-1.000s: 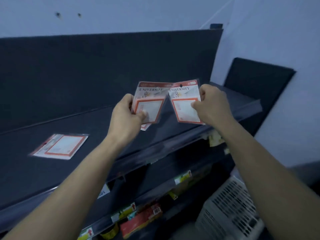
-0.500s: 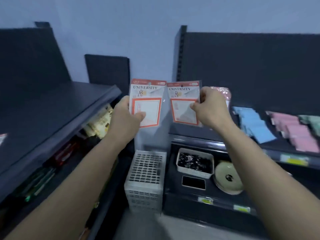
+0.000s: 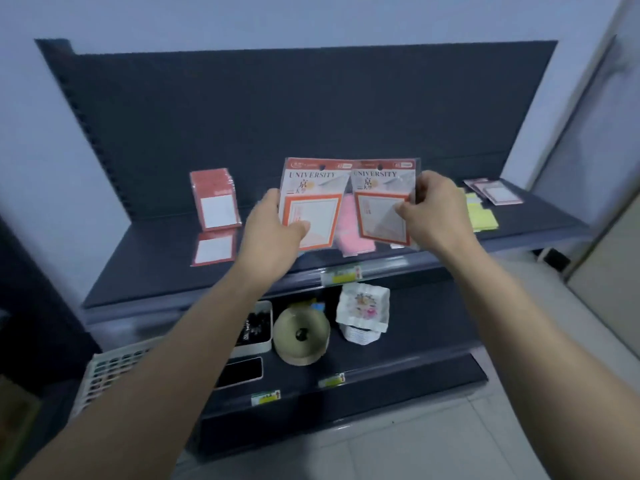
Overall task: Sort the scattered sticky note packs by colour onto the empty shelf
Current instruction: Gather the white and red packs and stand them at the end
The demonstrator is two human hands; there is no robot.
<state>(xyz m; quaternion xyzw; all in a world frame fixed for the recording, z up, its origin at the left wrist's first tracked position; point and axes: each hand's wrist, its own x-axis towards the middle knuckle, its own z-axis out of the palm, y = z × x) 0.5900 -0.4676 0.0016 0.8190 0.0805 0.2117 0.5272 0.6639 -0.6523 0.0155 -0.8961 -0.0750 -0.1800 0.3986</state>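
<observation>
A roll of tape [image 3: 301,336] was seen on the low shelf [image 3: 419,341]. Higher up, over the top shelf [image 3: 156,271], an orange sticky note pack [image 3: 311,199] was pinched by the left hand [image 3: 273,233], and a second orange pack [image 3: 382,206] by the right hand [image 3: 431,213], fingers [image 3: 298,228] clamped on each. Farther back, red packs [image 3: 214,202], a pink pack [image 3: 350,233] and yellow packs [image 3: 480,218] were set there.

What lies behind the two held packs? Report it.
Pink packs lie on the shelf, showing between and below the held packs. How many, and anything else behind, is covered.
</observation>
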